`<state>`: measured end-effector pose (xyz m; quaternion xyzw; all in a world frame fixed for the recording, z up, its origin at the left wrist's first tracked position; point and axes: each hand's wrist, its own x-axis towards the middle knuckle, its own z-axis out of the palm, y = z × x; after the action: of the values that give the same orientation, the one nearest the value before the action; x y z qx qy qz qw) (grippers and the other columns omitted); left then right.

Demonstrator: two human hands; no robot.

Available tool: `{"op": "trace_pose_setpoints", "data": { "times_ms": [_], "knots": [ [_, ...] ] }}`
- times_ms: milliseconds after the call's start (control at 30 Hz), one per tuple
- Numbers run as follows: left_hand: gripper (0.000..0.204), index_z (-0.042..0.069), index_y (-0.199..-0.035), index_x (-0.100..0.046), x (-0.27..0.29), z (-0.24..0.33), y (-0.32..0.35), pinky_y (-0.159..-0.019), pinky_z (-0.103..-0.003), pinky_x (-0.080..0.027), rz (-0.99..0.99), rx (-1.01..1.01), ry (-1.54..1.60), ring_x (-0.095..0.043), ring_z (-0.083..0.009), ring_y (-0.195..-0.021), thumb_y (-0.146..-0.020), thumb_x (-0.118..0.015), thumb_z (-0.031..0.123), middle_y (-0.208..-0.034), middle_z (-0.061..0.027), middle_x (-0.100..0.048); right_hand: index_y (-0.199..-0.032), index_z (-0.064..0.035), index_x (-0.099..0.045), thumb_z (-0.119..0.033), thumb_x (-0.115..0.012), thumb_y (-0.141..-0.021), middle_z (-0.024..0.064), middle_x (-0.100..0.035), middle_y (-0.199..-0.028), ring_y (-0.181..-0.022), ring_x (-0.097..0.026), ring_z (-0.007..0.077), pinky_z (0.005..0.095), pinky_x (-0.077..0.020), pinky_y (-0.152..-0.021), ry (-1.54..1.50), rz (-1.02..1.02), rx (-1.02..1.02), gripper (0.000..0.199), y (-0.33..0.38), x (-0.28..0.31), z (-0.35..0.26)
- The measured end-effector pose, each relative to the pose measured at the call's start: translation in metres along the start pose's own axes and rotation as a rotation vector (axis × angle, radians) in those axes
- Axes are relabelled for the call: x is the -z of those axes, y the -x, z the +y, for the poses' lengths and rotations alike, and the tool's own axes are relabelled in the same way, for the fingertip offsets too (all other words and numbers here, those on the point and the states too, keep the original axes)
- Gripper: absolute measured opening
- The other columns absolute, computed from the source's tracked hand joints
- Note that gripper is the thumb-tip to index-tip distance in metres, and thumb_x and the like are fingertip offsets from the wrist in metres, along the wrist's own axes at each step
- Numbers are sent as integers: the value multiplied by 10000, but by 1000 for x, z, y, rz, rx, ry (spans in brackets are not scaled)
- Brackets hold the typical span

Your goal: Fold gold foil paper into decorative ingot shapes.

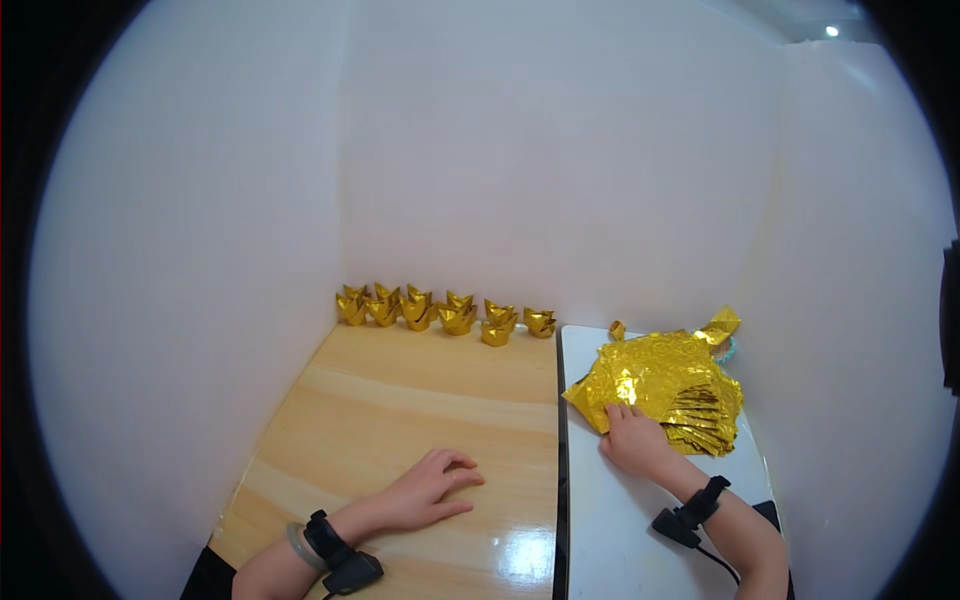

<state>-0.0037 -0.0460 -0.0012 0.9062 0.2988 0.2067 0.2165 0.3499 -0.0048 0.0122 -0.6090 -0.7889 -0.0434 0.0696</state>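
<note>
My left hand (432,491) rests on the wood-grain table with its fingers apart and slightly curled; it holds nothing. At the right, my right hand (637,443) is at the near left edge of a stack of crinkled gold foil sheets (655,362). Its fingertips lie over that edge and appear to pinch a sheet, with the thumb partly hidden. The stack's near right side fans out in many thin layers. Along the back of the table stand several folded gold foil ingots (458,314), grouped closely, and a small one (496,333) sits slightly forward.
The wood-grain table (400,400) meets a white tabletop (610,520) at a dark seam. White walls (560,160) close in the back and both sides. A small gold piece (617,330) and a turquoise-edged round object (727,350) lie by the stack. Both wrists carry black strapped devices with cables.
</note>
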Motion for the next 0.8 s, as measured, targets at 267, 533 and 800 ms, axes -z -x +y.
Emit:
{"op": "trace_pose_setpoints", "data": {
  "times_ms": [267, 533, 800],
  "knots": [
    [389, 92, -1175, -561, -1, -4, -2, -1002, -395, -363, 25, -28, 12, -419, -327, -1168, -830, -669, 233, -1228, -147, -474, -1179, 20, -467, -233, -462, -847, 255, -587, -1104, -1002, -578, 395, 479, -479, -839, -141, -110, 22, 418, 21, 23, 9],
    [374, 105, -1173, -569, -2, -5, 0, -1011, -394, -345, 15, -8, 53, -406, -322, -1171, -837, -668, 235, -1233, -143, -460, -1107, 47, -462, -155, -438, -870, 302, -593, -830, -779, -590, 447, 474, -464, -711, -426, -23, -196, 312, 24, 38, 39],
    [367, 110, -1167, -569, -2, -12, 2, -1009, -386, -346, 23, -4, 59, -411, -320, -1165, -841, -665, 246, -1238, -140, -455, -1023, 36, -554, -162, -487, -900, 244, -627, -867, -765, -607, 403, 439, -475, -685, -433, 127, -201, 242, 32, 61, 42]
  ]
}}
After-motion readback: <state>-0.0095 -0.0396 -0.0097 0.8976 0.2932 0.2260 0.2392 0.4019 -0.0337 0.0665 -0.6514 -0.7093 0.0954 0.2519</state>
